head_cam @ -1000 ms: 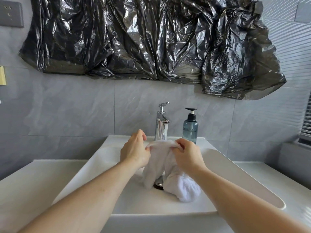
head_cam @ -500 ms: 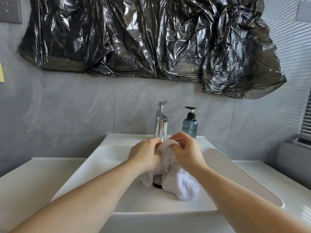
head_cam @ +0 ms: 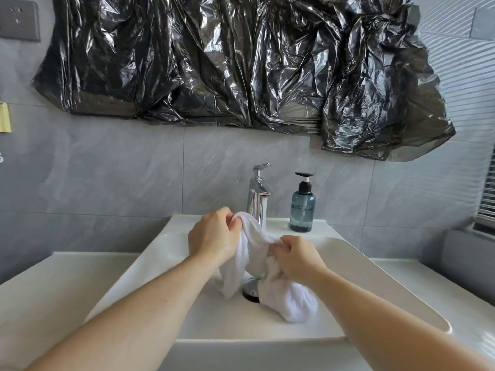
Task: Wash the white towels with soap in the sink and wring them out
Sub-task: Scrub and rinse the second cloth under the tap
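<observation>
With the left hand (head_cam: 214, 236) and the right hand (head_cam: 297, 257) each clenched on a bunch of the white towel (head_cam: 254, 236) just in front of the faucet (head_cam: 258, 196), its tail trailing over the drain (head_cam: 250, 290), hard rubbing risks bumping the soap bottle (head_cam: 302, 207) just right of the faucet or slopping water past the sink (head_cam: 150, 263) rim.

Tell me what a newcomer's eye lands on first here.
First, the crinkled black plastic sheeting taped across the grey wall above the sink. Next, the white towel over the basin, gripped by the left hand and right hand. Behind it stand the chrome tap and a blue soap bottle.
</observation>
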A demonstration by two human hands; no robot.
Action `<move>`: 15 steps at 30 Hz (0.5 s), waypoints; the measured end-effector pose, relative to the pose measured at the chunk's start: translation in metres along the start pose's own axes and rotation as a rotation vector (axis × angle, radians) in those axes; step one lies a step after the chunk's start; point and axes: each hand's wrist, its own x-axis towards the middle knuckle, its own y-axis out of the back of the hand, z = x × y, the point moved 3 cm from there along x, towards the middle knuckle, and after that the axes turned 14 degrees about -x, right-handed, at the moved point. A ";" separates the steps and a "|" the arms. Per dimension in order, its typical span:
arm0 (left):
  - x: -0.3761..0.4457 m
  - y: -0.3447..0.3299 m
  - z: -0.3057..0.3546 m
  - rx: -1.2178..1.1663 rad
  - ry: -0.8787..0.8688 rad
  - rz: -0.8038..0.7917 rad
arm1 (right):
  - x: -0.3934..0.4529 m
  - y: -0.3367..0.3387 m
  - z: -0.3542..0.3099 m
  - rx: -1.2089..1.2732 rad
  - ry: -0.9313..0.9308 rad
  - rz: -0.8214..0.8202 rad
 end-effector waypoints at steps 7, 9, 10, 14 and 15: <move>-0.009 -0.016 -0.006 -0.037 0.070 -0.399 | -0.004 0.015 -0.015 0.223 0.100 0.183; -0.014 -0.022 0.004 -0.163 -0.018 -0.526 | -0.005 0.015 -0.019 0.280 0.139 0.198; -0.016 -0.025 0.007 -0.182 -0.042 -0.564 | -0.006 0.015 -0.021 0.301 0.162 0.198; -0.014 -0.027 0.006 -0.152 -0.113 -0.469 | -0.005 0.016 -0.022 0.351 0.233 0.182; -0.012 -0.024 0.006 -0.135 -0.129 -0.411 | -0.004 0.015 -0.021 0.356 0.229 0.174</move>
